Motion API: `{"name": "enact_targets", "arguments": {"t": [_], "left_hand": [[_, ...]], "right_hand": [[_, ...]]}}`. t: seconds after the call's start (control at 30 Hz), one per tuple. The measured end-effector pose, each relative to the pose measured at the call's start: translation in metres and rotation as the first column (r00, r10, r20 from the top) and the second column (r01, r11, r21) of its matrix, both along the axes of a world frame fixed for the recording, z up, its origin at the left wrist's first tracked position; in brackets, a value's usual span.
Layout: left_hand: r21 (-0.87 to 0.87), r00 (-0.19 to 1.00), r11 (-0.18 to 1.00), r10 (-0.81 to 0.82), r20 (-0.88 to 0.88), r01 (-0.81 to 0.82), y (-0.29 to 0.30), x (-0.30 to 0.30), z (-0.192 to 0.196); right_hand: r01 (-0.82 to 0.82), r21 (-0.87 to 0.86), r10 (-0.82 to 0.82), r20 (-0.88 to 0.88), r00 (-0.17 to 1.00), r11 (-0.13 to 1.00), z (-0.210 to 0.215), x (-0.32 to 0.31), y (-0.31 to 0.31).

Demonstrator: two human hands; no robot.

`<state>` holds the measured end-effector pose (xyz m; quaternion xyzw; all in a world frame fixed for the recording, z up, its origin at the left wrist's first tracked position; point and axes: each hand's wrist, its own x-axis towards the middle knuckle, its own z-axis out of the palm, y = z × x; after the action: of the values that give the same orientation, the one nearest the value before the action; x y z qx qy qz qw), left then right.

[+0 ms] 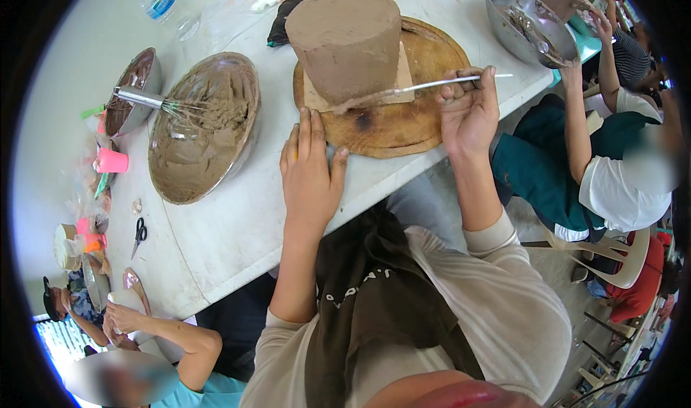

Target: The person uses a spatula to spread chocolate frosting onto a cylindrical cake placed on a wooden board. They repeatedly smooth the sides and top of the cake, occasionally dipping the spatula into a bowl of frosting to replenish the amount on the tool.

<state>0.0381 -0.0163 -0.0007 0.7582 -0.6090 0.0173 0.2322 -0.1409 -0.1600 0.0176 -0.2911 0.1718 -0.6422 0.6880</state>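
Observation:
A tall round cake point(344, 48) coated in brown frosting stands on a square tan cake board point(403, 73), which rests on a round wooden board point(439, 55). In my right hand point(471, 113) is a long, thin metal utensil point(432, 85). Its far end is smeared with frosting and lies along the cake's near base, so its shape cannot be told. My left hand point(312, 167) has its fingers stretched out, fingertips touching the near left edge of the boards. A steel bowl point(194, 170) of brown frosting, with a whisk point(155, 100) in it, sits to the left.
Another chocolate-smeared bowl point(147, 69) stands farther left. Scissors point(139, 236), a pink cup point(111, 161) and a water bottle point(157, 5) are on the white table point(237, 242). A co-worker handles a steel bowl point(504, 12) at right; another person sits at lower left.

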Motion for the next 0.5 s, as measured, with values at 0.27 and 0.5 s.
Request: {"name": "enact_targets", "arguments": {"t": [0.27,0.5], "left_hand": [[0.01,1.0,1.0,0.006,-0.007,-0.006,0.001,0.0,0.0],[0.008,1.0,1.0,-0.01,0.003,0.01,0.0,0.0,0.0]], "right_hand": [[-0.022,-0.278,0.09,0.232,0.969,0.96,0.051,-0.011,-0.017],[-0.078,-0.159,0.081,0.01,0.997,0.984,0.034,-0.024,-0.028]]}}
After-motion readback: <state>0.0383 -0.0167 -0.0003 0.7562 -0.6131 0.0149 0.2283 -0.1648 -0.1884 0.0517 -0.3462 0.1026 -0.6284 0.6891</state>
